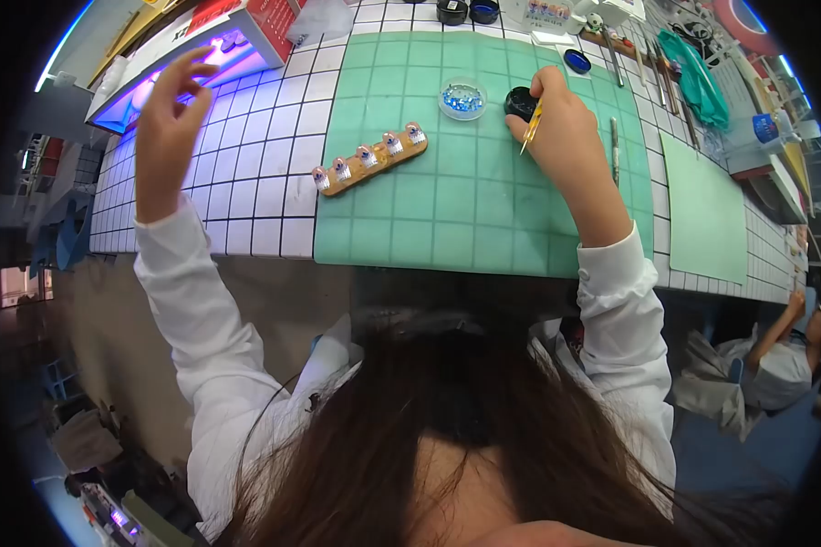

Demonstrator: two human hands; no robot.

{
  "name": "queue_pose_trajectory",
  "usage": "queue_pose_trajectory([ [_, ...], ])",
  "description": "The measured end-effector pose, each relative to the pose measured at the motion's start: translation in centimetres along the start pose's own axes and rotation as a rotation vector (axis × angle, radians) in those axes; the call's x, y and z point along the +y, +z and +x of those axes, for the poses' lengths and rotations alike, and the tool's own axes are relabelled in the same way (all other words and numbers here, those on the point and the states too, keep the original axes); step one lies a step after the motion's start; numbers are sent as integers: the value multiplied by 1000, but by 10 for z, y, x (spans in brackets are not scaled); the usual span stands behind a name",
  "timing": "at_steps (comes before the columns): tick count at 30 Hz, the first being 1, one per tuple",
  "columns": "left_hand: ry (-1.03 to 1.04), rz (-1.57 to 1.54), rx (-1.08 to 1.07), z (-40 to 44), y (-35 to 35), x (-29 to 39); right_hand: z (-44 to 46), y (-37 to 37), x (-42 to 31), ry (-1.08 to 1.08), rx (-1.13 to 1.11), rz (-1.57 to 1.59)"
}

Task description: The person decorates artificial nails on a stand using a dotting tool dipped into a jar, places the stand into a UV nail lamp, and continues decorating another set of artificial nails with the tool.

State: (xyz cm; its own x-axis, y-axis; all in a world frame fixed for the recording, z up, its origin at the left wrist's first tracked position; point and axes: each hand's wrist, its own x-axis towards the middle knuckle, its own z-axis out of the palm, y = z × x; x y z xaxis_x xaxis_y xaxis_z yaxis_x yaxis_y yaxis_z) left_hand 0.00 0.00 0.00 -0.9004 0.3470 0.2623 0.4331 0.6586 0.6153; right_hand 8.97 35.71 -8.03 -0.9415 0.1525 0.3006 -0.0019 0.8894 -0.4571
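My left hand (171, 128) is raised beside the lit opening of a box-shaped lamp (233, 50). Its fingers are bent but apart, and nothing shows between them. Over the green mat (483, 210), my right hand (564, 123) is closed on a thin yellow pen-like tool (534, 120), one pointed end toward me. Its fingertips also touch a small black jar (519, 102). Left of the jar sits a round clear dish (462, 99) of blue and silvery bits. A wooden strip (379, 168) bearing several decorated false nails (367, 154) lies at an angle on the mat.
A blue-topped round lid or pot (576, 61) and small dark jars (452, 11) stand at the back. A slim rod (615, 150) lies right of my hand. Teal cloth or plastic (693, 77) and a pale green sheet (702, 210) are farther right. Another person (784, 351) sits at far right.
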Motion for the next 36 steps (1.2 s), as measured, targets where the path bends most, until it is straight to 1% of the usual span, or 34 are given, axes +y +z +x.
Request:
queue_pose_trajectory([
  [2, 33, 57, -171, -34, 27, 32, -1, -5, -1, -11, 23, 13],
  [3, 92, 45, -184, -46, 55, 26, 1, -10, 3, -42, 43, -25],
  [5, 132, -46, -224, -63, 73, 28, -15, -25, -10, -90, 85, 125],
  [6, 93, -43, -217, -70, 80, 31, -25, -33, -17, -11, 10, 190],
  [7, 87, -45, -215, -72, 88, 33, -34, -34, -17, -14, 4, 189],
  [9, 97, 1, -135, -76, 102, 35, -52, -37, -16, -237, -69, 186],
  [10, 127, 44, -48, -78, 107, 36, -61, -40, -24, -197, -122, 166],
  [11, 123, 41, -58, -78, 110, 36, -66, -38, -26, -188, -128, 167],
  [13, 11, -43, 13, -79, 113, 38, -75, -34, -27, -253, -77, 84],
  [14, 114, -46, 93, -78, 114, 42, -76, -33, -25, -222, -110, 81],
  [15, 111, -48, 88, -76, 115, 47, -77, -33, -26, -218, -114, 80],
  [17, 152, -647, 287, -73, 117, 58, -78, -34, -26, -270, 13, 51],
  [18, 152, -779, 296, -70, 115, 64, -79, -37, -26, -263, -3, 50],
  [19, 215, -860, 268, -67, 115, 63, -79, -42, -26, -304, 48, 144],
  [20, 190, -1000, 274, -64, 119, 65, -79, -45, -25, -344, 100, 238],
  [21, 162, -1140, 278, -62, 126, 68, -81, -42, -23, -335, 84, 238],
  [23, 46, -1298, 334, -59, 143, 71, -81, -31, -20, -141, 316, 807],
  [24, 0, -1408, 319, -58, 152, 75, -81, -22, -16, -57, 406, 775],
  [25, -55, -1516, 260, -57, 159, 83, -83, -20, -14, -46, 402, 771],
  [27, -347, -1727, 343, -59, 179, 109, -83, -15, -10, 87, 473, 837],
  [28, -354, -1729, 342, -62, 183, 108, -83, -11, -8, 38, 560, 824],
  [30, -270, -1966, 151, -68, 194, 105, -84, -10, -12, 47, 581, 763],
  [31, -278, -1972, 144, -68, 200, 106, -85, -9, -14, 55, 600, 703],
  [32, -312, -1903, 183, -69, 206, 108, -82, -6, -14, 41, 662, 708],
  [33, -343, -1829, 218, -69, 210, 109, -82, -6, -13, 50, 661, 702],
  [34, -340, -1757, 239, -70, 210, 111, -82, -6, -12, 91, 597, 782],
  [35, -344, -1758, 234, -69, 213, 112, -83, -6, -12, 132, 530, 863],
  [36, -309, -1743, 244, -68, 216, 112, -82, -6, -12, 136, 529, 862],
])
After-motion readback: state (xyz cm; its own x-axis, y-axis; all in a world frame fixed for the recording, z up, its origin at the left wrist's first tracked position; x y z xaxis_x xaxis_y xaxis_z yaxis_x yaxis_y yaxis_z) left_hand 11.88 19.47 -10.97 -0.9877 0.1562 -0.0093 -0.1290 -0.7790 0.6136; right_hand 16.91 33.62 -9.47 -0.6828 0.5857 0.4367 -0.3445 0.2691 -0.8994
